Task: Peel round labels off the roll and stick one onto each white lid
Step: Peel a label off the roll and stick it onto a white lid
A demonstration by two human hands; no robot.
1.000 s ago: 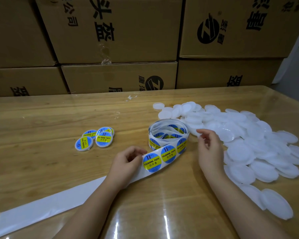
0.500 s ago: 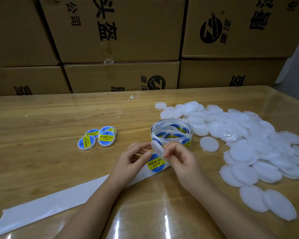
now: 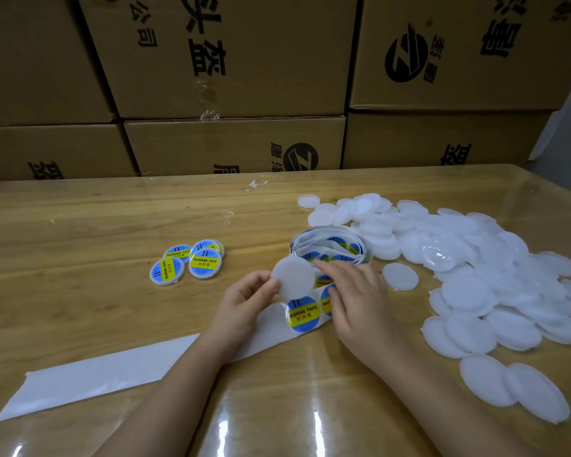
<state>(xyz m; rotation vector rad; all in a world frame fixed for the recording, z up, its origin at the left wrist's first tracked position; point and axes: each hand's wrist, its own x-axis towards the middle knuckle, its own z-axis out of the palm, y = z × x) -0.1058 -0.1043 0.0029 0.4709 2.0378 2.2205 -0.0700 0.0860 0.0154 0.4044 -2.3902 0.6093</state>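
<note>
White round plastic lids, blank, in a loose heap [image 3: 475, 275], spread over the glossy wooden tabletop [image 3: 80, 225] to the right of the roll of round blue-and-yellow labels [image 3: 330, 247]. Long white backing strip [image 3: 96, 380], bare of labels, trails from the roll toward the near left.

Left hand [image 3: 244, 301], just near-left of the roll: grip closed on one blank white lid [image 3: 292, 278]. Thumb and fingertips pinch its left rim. The lid is raised off the tabletop with its face tilted to the camera, and overlaps the roll's near edge.

Right hand [image 3: 353, 298], just in front of the roll: grip loose, fingers extended, nothing visibly held. Thumb tip sits at the edge of a half-hidden label on the strip.

Four finished labelled lids [image 3: 192, 262] lie in a cluster well left of the roll. Next full label, reading SOLDERING PASTE [image 3: 303, 313], sits on the strip directly below the held lid.

Step in hand, as judged: peel a label and seat it on the held lid.
- Lift the label by its very edge, bending the backing away so the rim pops free.
- Touch the adhesive as little as possible.
- Keep the lid pinched by the rim only, so its face stays clear.
- Centre the label before contact.
- Lay one edge down first, then smooth outward to avoid bubbles or a skewed print.
</note>
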